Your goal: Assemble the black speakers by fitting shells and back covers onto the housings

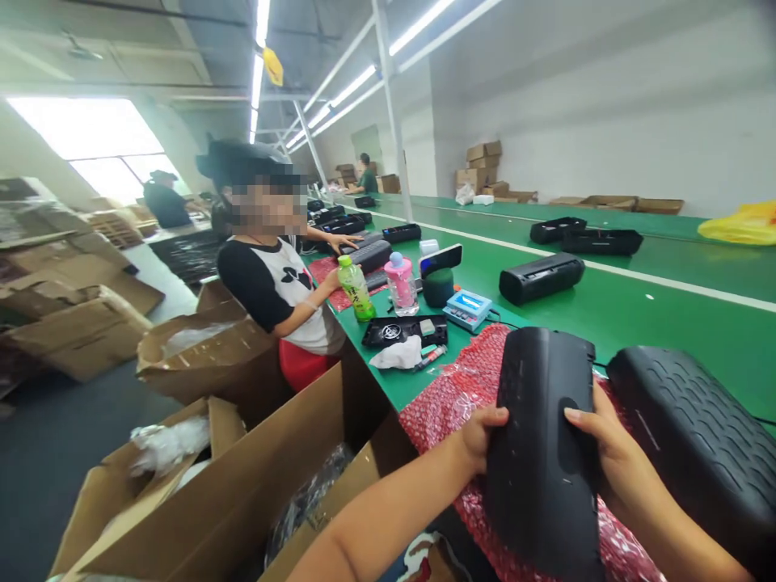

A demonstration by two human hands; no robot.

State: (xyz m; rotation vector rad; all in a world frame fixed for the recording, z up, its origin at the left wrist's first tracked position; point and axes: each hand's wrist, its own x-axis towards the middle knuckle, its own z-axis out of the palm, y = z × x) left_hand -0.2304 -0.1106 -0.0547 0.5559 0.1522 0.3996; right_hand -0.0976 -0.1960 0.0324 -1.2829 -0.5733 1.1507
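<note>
Both my hands grip a black plastic speaker housing [539, 436], held upright over a sheet of red bubble wrap [452, 400] at the near edge of the green table [636, 311]. My left hand [478, 436] clasps its left side, thumb on the front face. My right hand [609, 453] wraps its right edge, thumb on the front too. A second black housing [697, 436] with a ribbed surface lies just right of my right hand.
A seated person [272, 283] works at the table to my left, near a green bottle [356, 288], a pink bottle [401, 283] and a small blue meter [466, 309]. More black housings [541, 277] lie along the table. Open cardboard boxes [224, 493] stand on the floor at left.
</note>
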